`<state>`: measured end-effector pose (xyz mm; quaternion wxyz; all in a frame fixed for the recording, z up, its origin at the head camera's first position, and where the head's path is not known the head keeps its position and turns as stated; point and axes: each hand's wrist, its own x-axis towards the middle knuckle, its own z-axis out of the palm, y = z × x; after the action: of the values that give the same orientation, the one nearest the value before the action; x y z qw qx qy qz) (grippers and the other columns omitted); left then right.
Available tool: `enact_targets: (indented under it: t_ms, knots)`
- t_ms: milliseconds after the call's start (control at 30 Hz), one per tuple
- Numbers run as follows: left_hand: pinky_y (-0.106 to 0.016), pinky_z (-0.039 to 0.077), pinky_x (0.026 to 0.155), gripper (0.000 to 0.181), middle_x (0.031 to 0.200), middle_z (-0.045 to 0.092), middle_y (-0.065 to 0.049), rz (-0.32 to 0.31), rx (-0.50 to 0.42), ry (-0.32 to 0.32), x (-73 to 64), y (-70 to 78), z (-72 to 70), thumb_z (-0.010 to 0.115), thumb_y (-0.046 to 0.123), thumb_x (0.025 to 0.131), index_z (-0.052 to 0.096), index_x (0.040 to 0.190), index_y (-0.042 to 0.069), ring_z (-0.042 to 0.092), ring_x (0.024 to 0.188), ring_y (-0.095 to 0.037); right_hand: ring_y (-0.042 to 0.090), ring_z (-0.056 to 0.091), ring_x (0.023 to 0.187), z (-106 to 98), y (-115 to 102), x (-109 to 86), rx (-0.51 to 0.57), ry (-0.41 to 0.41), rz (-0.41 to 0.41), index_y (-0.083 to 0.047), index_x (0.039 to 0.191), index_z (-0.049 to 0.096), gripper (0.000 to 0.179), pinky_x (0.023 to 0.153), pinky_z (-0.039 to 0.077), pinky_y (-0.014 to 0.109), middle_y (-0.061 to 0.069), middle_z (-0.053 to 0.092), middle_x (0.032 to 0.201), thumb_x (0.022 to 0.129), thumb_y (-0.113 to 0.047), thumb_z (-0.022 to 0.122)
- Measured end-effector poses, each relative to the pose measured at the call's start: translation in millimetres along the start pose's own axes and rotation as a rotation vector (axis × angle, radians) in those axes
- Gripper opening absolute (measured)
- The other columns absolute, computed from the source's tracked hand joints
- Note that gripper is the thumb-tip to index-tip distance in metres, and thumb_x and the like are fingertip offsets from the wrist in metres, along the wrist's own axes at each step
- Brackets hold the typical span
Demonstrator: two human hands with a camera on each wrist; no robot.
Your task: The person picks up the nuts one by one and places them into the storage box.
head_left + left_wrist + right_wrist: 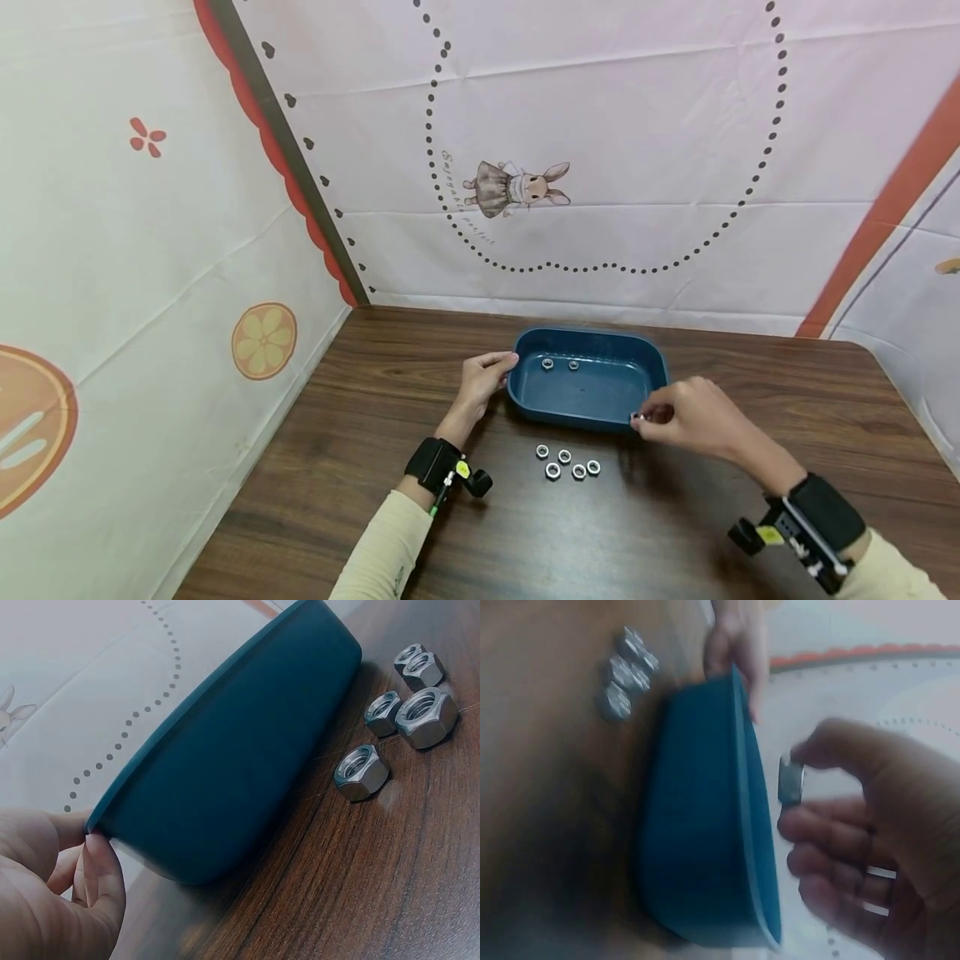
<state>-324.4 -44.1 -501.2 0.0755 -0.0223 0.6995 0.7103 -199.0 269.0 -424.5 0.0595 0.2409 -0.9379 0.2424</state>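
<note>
Patterned fabric (622,125) hangs behind a wood-grain tabletop (675,533). A blue rectangular tray (585,396) extends from the left grip (482,382), which pinches its rim, to the right grip (693,417), clamped on a hex nut (790,780) above the opposite end. Five loose nuts (430,733) lie between both grips; two inner nuts (547,368) sit nearer the left.

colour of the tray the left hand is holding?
Dark teal-blue tray, plain; shows best in the head view.

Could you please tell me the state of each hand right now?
Left hand: closed, pinching the edge of a blue rectangular plastic tray.
Right hand: closed, pinching a silver hexagonal metal nut.
</note>
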Motion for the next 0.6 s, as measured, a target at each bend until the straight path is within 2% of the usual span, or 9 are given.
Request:
enact_targets:
  t_ms: [100,200,467,600]
  knots:
    - [-0.019,0.054,0.068,0.03,0.103,0.074,-0.005,0.002,0.001,-0.003,0.3,-0.2,-0.1,0.077,0.025,0.094,0.077,0.114,0.003,0.065,0.084,-0.013,-0.005,0.049,0.055,-12,13,20.9,-0.008,-0.029,-0.094,-0.016,0.084,0.081,0.007,0.051,0.045,0.02,-0.02,0.061,0.065,0.087,-0.022,0.08]
    - [-0.019,0.054,0.068,0.029,0.104,0.074,-0.006,0.006,0.008,-0.002,-0.5,0.6,-1.1,0.077,0.025,0.095,0.077,0.114,0.003,0.064,0.082,-0.011,-0.004,0.048,0.055,-16,26,44.5,-0.028,-0.056,-0.142,-0.015,0.086,0.082,0.008,0.052,0.044,0.02,-0.018,0.061,0.065,0.088,-0.023,0.08]
    - [-0.02,0.054,0.068,0.027,0.102,0.074,-0.005,-0.014,0.013,0.002,0.0,-0.1,-2.4,0.078,0.024,0.094,0.078,0.113,0.005,0.063,0.077,-0.009,0.001,0.045,0.05,-12,49,98.2,-0.067,-0.109,-0.151,-0.015,0.083,0.082,0.01,0.05,0.037,0.022,-0.013,0.059,0.06,0.087,-0.024,0.081]
    - [-0.02,0.054,0.068,0.027,0.105,0.074,-0.009,-0.015,0.002,-0.002,0.4,-0.7,-1.6,0.078,0.024,0.094,0.078,0.113,0.005,0.063,0.076,-0.008,0.002,0.052,0.057,-4,57,116.3,-0.102,-0.146,-0.134,-0.013,0.086,0.082,0.012,0.055,0.045,0.025,-0.01,0.068,0.068,0.087,-0.025,0.08]
